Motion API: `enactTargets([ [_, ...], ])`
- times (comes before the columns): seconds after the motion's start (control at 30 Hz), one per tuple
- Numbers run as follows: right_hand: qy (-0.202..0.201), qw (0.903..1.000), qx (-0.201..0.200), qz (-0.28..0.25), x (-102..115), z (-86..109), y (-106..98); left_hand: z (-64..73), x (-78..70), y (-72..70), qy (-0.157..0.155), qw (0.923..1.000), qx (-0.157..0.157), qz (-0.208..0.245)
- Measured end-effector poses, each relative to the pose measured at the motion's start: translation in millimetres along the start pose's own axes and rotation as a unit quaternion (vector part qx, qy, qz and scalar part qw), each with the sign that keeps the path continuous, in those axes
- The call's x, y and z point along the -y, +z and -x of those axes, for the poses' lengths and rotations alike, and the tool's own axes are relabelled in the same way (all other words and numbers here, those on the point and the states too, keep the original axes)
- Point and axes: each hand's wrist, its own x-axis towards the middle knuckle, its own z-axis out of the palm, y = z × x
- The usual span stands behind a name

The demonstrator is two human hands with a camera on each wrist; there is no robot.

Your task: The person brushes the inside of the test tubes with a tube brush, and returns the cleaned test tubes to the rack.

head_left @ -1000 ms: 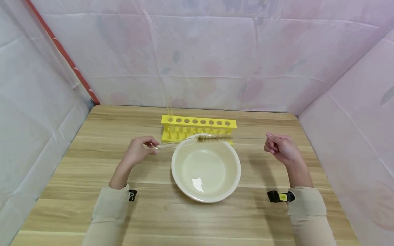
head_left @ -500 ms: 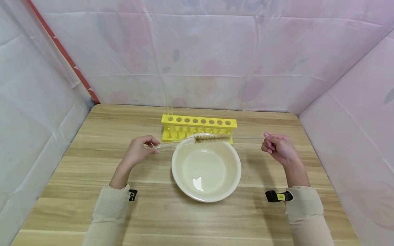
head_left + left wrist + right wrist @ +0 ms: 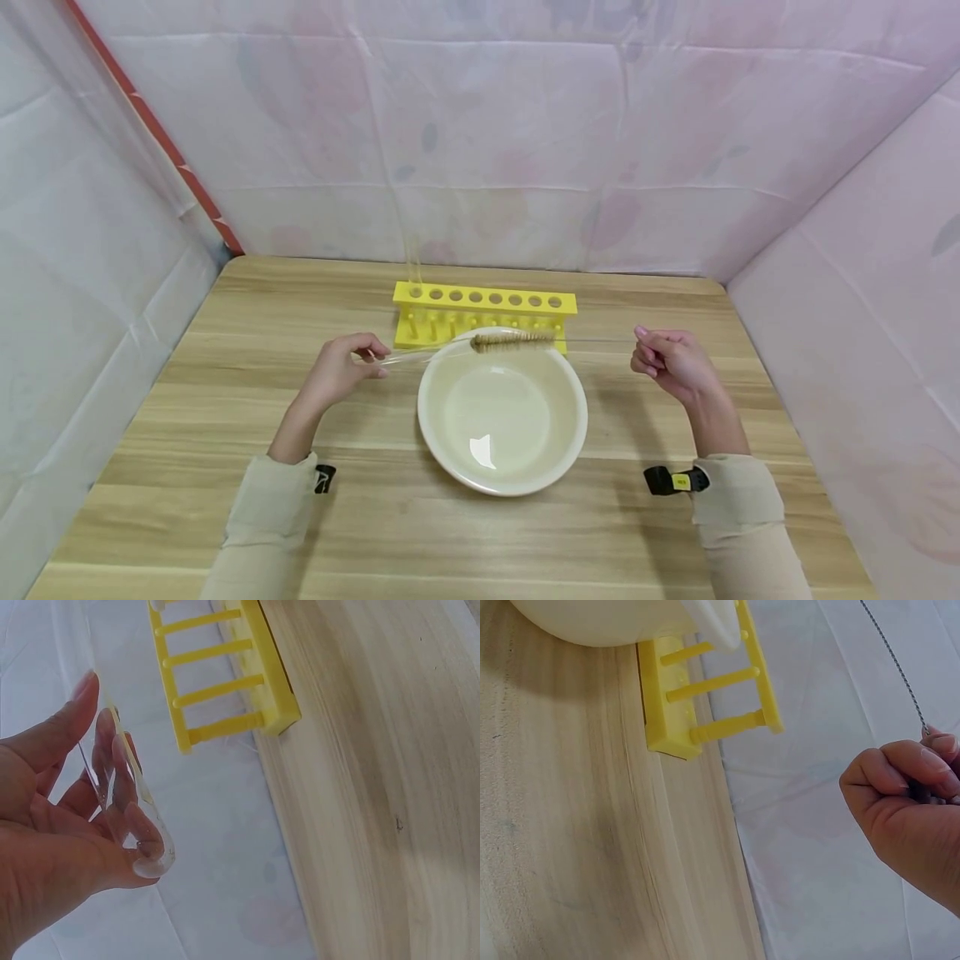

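My left hand (image 3: 341, 365) pinches a clear glass test tube (image 3: 408, 358) near its rounded end, which shows close up in the left wrist view (image 3: 159, 859). The tube points right, over the rim of a cream basin (image 3: 429, 433). Right at its mouth lie the tan bristles of a test tube brush (image 3: 517, 341), level above the basin's far side. My right hand (image 3: 678, 358) grips the far end of the brush's thin twisted wire handle (image 3: 900, 671), fingers curled round it. The curled fingers hide the handle's very end.
Behind the basin stands a yellow test tube rack (image 3: 483, 298) with a row of holes and pegs. Another clear test tube (image 3: 414, 265) stands upright in its leftmost hole. Pale sheeting (image 3: 495, 125) walls the wooden table (image 3: 360, 517) at the back and sides.
My right hand has moved a little to the left, bringing the brush's bristles leftward at the tube's mouth. My left hand and the test tube have stayed almost still.
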Motion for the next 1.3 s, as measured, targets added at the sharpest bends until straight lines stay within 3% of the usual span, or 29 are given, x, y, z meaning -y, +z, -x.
enactTargets([
  [0.33, 0.0, 0.9996, -0.005, 0.029, 6.3, -0.7, 2.4, 1.4, -5.2, -0.1, 0.014, 0.9998, 0.016, -0.007],
  [0.87, -0.011, 0.9997, -0.013, 0.019, 6.5, -0.1, -0.1, -0.8, -4.4, 1.1, 0.007, 0.9999, 0.012, -0.004],
  [1.17, -0.021, 0.999, -0.013, -0.038, 6.3, 6.1, -12.2, 2.5, 4.9, -9.3, -0.016, 0.9994, -0.032, -0.003],
  [1.3, -0.008, 0.998, 0.011, -0.062, 3.2, 4.6, -11.7, 2.5, 6.4, -9.6, -0.014, 0.9992, -0.033, 0.016],
])
